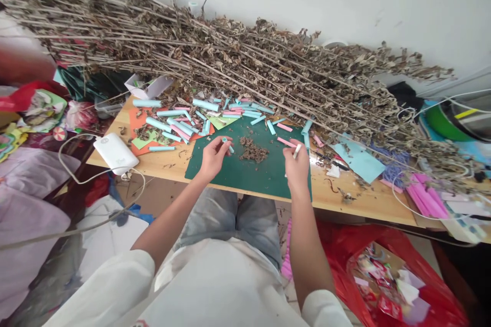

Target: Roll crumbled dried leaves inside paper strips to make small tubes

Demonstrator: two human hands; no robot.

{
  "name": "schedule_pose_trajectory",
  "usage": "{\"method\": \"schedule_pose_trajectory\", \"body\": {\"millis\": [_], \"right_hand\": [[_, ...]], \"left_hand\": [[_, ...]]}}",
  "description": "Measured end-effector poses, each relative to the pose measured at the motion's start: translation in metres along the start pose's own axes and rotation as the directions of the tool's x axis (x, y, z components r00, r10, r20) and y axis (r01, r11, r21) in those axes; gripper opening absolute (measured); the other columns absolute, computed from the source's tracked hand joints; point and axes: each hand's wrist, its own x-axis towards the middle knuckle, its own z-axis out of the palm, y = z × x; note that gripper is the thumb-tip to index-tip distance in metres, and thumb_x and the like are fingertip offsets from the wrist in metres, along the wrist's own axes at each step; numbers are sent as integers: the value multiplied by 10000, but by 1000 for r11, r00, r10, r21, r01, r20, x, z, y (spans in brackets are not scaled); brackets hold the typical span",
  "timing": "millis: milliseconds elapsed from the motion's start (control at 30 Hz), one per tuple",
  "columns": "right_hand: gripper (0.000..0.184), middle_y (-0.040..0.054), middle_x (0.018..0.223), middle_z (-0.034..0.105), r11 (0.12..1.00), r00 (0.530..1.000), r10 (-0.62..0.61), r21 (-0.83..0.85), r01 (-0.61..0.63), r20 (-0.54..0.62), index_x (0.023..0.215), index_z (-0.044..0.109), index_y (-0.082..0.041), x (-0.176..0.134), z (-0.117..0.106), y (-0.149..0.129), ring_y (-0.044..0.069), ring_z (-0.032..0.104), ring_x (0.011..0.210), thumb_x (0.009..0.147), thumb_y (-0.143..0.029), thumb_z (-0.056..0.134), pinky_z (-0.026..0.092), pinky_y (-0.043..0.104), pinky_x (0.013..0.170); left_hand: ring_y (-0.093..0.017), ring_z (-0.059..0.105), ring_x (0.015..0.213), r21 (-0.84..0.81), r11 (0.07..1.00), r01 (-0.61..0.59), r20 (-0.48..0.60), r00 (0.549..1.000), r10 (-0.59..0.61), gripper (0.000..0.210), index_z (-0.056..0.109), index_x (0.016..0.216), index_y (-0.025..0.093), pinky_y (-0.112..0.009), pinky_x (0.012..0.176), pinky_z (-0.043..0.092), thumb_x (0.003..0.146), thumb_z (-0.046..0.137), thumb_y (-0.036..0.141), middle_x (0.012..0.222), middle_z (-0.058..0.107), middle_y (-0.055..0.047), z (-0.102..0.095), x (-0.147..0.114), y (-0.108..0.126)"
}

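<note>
My left hand (215, 157) is closed around a short light-blue paper tube (230, 148), one end of it showing past the fingertips. In my right hand (296, 167) is a slim white stick (297, 150); its tip pokes out above the fist, and its exact kind cannot be made out. Between the hands a small heap of crumbled dry leaves (252, 150) lies on a dark green cutting mat (238, 176). A pink paper tube (286, 141) rests just beside my right fingers.
Blue and pink rolled paper tubes (205, 105) lie behind the mat. A long bundle of dried stalks (230, 56) spans the back. At left sits a white power bank (115, 153) with a cable; blue paper (359, 158) lies right. A red bag (337, 250) stands below.
</note>
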Motion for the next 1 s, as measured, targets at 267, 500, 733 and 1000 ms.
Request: {"method": "schedule_pose_trajectory", "body": {"millis": [267, 500, 733, 1000], "right_hand": [[419, 171, 1003, 591, 821, 969, -193, -515, 247, 156, 1193, 629, -105, 37, 17, 29, 278, 561, 914, 828, -155, 429, 455, 426, 856], [340, 154, 1043, 629, 647, 844, -444, -544, 534, 301, 1189, 629, -138, -1, 34, -4, 284, 498, 1006, 940, -222, 414, 434, 421, 909], [302, 116, 1059, 653, 539, 686, -412, -447, 714, 600, 1157, 673, -196, -34, 70, -29, 284, 465, 1015, 923, -333, 542, 425, 404, 857], [261, 114, 1031, 642, 417, 629, -349, -486, 768, 695, 988, 706, -196, -37, 94, -38, 272, 480, 1006, 959, -206, 446, 397, 389, 790]], "left_hand": [[-104, 491, 589, 502, 832, -237, 105, 971, 213, 216, 698, 1016, 184, -216, 599, 378, 913, 564, 318, 736, 612, -5, 0, 5, -5], [-118, 536, 660, 597, 761, -252, 69, 962, 264, 218, 681, 1024, 172, -226, 665, 422, 936, 533, 305, 817, 654, -29, -9, 6, -10], [-124, 555, 675, 595, 774, -216, 25, 968, 251, 231, 681, 1045, 177, -233, 667, 432, 938, 526, 309, 825, 664, -31, -16, 7, -9], [-112, 550, 645, 556, 807, -199, 1, 971, 238, 238, 676, 1055, 182, -224, 646, 438, 938, 525, 324, 792, 649, -20, -19, 5, -12]]}}
